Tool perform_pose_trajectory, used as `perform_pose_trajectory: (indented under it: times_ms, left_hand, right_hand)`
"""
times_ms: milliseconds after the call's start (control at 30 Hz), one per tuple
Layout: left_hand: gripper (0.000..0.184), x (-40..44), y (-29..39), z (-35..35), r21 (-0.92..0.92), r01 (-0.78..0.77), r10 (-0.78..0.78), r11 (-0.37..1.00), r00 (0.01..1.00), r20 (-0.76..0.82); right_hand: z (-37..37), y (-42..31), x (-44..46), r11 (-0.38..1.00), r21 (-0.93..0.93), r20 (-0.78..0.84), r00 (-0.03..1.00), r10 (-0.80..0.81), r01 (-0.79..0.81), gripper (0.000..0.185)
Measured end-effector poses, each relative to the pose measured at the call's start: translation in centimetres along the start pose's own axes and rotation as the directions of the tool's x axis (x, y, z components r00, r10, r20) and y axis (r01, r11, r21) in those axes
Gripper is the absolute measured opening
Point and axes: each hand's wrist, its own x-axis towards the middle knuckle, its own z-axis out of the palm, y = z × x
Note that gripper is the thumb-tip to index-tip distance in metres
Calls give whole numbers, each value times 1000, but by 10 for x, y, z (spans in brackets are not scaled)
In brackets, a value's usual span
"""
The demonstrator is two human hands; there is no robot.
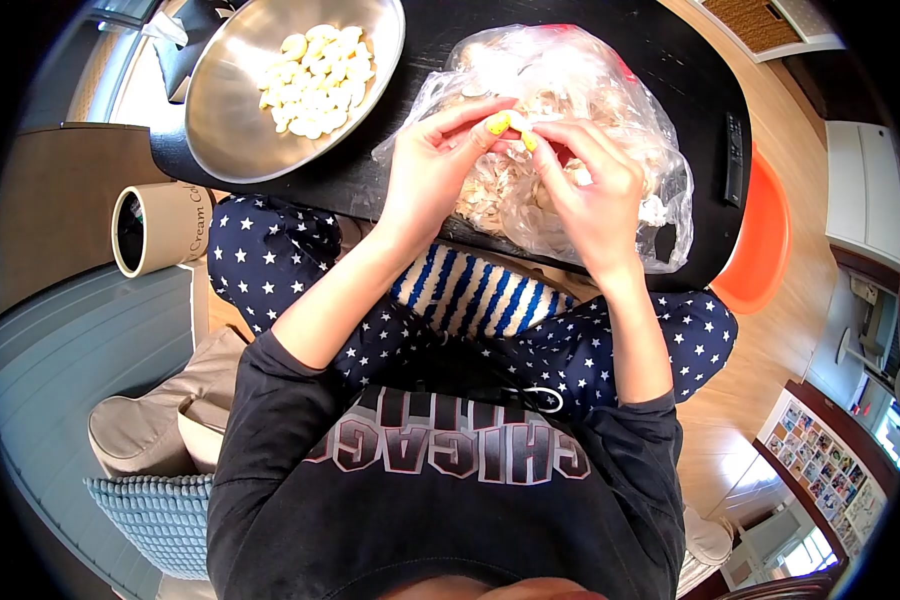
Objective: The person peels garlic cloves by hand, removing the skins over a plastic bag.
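My left hand point(440, 150) and my right hand point(588, 180) meet above a clear plastic bag point(660, 130), fingertips pinched together. Between them is a small pale garlic clove point(518, 121), mostly covered by my fingers and yellow-painted thumbnails. Papery garlic skins point(485, 195) fill the opened bag beneath both hands. To the left of my left hand, a wide steel bowl point(225, 120) holds a heap of peeled garlic cloves point(320, 80). My right hand's curled fingers are partly hidden, so anything else in that palm cannot be made out.
The bowl and bag rest on a black table point(425, 30). A remote control point(733, 160) lies near its right edge, beside an orange stool point(765, 240). A cream bin point(175, 225) stands at the left. Below the table edge is a blue-striped cloth point(480, 290).
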Motion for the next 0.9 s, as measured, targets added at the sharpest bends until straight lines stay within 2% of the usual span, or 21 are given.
perform_pose_trajectory:
  times_ms: [67, 167, 433, 500, 533, 600, 633, 700, 833, 900]
  left_hand:
    - [26, -1, 1, 0, 175, -131, 136, 976, 991, -15]
    - [23, -1, 0, 2, 198, -210, 216, 958, 976, -8]
    - [22, -3, 3, 4, 274, -278, 284, 921, 959, 19]
    - [22, -3, 3, 4, 293, -292, 298, 911, 954, 23]
    - [22, -3, 3, 4, 315, -305, 312, 899, 950, 29]
    - [22, -3, 2, 3, 337, -318, 326, 886, 945, 34]
    - [22, -2, 1, 2, 367, -336, 344, 868, 938, 45]
    - [22, -2, 0, 2, 397, -353, 362, 847, 931, 55]
    - [22, -3, 1, 3, 383, -335, 339, 861, 939, 59]
    - [22, -3, 1, 3, 378, -318, 321, 870, 945, 56]
  right_hand:
    - [1, -3, -1, 1000, 2, -10, 1000, 13, -13, 14]
    - [1, -3, 0, 1000, -7, -36, 999, 8, -8, 14]
    - [0, -1, -1, 998, -53, -57, 998, -36, 33, 15]
    - [2, 3, -1, 983, -132, -71, 987, -141, 131, 16]
    - [2, 4, 0, 983, -132, -71, 987, -141, 131, 16]
    - [3, 6, 2, 909, -298, -58, 945, -322, 291, 17]
    - [3, 5, 1, 909, -298, -58, 945, -322, 291, 17]
    - [4, 2, -1, 789, -505, 10, 916, -400, 350, 19]
    - [5, 8, 1, 808, -473, -50, 905, -423, 352, 18]
    - [2, 7, 4, 861, -403, -92, 922, -375, 310, 15]
